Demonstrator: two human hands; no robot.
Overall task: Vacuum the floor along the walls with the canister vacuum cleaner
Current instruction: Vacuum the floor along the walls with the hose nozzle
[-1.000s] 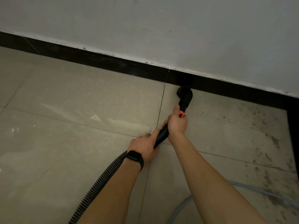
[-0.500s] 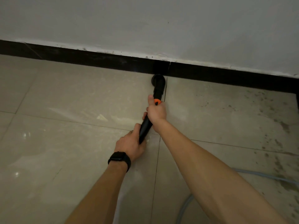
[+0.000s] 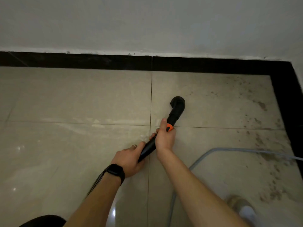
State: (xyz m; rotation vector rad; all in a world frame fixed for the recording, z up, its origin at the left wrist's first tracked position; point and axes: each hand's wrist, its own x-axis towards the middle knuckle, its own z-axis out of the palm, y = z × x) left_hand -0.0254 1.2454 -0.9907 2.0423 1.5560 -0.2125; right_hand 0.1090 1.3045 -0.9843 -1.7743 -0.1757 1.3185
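Observation:
A black vacuum wand with an orange band ends in a round black nozzle (image 3: 177,104) that sits on the beige tiled floor (image 3: 82,99), well short of the black skirting (image 3: 82,60) under the white wall. My right hand (image 3: 164,136) grips the wand just below the orange band, thumb along the top. Lower down the same wand, my left hand (image 3: 129,158), with a black watch on its wrist, holds the rear end. The ribbed black hose (image 3: 95,184) runs back under my left forearm, mostly hidden.
Brown dirt specks (image 3: 262,141) cover the tiles on the right, toward the room corner where the skirting turns. A pale blue cable (image 3: 229,150) loops across the floor at the lower right. A shoe (image 3: 244,208) shows at the bottom right.
The nozzle has pulled back from the skirting and shifted right of the tile joint. Both hands kept their grip and moved with it. The view now takes in the corner.

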